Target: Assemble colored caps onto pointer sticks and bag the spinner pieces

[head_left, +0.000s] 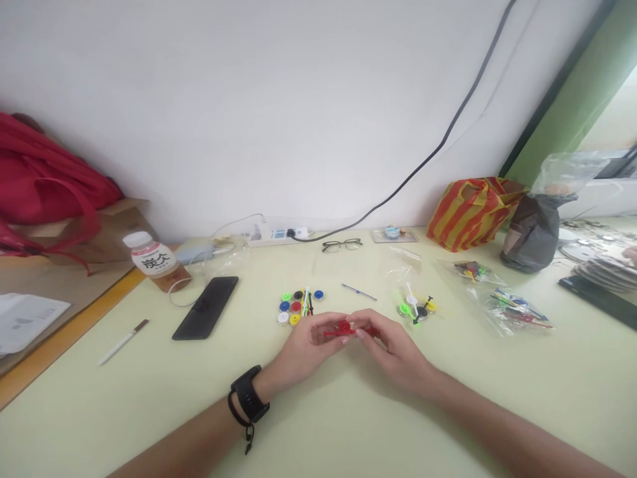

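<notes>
In the middle of the table, my left hand and my right hand meet at the fingertips. Between them is a small red plastic piece with a round disc and a thin stick; both hands pinch it, and fingers cover part of it. Just beyond my left hand lie several coloured plastic discs, with thin plastic sticks beside them. Past my right hand is a group of disc-and-stick pieces in green, white, black and yellow.
A black phone, a pen and a drink bottle stand or lie left. Glasses, a power strip and a thin blue stick are farther back. Clear bags of parts and a striped bag are right.
</notes>
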`<state>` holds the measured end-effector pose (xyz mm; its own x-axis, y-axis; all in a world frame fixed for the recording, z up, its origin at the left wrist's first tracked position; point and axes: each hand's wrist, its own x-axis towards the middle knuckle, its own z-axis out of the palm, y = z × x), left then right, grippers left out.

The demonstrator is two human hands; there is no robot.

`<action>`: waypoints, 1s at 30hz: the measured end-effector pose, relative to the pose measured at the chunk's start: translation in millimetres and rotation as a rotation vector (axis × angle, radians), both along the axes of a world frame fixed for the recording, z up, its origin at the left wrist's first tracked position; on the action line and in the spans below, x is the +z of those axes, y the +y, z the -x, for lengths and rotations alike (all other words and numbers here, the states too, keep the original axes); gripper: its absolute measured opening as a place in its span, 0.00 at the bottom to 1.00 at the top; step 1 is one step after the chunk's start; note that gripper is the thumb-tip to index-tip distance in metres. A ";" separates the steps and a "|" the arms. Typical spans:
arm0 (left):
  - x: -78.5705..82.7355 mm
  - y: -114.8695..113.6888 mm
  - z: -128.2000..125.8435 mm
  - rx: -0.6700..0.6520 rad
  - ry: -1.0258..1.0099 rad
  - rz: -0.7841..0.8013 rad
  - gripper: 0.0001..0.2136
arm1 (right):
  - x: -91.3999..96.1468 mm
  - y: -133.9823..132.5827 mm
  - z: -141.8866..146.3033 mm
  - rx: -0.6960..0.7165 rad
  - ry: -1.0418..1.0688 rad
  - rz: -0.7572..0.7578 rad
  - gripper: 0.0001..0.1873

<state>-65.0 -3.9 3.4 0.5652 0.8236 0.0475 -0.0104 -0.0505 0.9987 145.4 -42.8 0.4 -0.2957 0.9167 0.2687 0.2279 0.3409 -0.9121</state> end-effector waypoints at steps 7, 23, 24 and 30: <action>11.2 -6.7 -2.5 -0.050 0.039 -0.045 0.15 | -0.6 -0.7 2.9 0.043 -0.019 -0.010 0.09; 6.9 -10.4 -2.3 0.019 0.095 -0.143 0.11 | 4.2 1.2 -4.5 -0.039 -0.158 0.021 0.06; 7.9 -10.9 -2.6 0.019 0.099 -0.144 0.10 | 4.0 1.1 -4.7 -0.036 -0.158 0.027 0.06; 5.7 -10.4 -1.8 0.013 0.109 -0.156 0.09 | 5.6 0.5 -7.1 -0.012 -0.172 0.061 0.10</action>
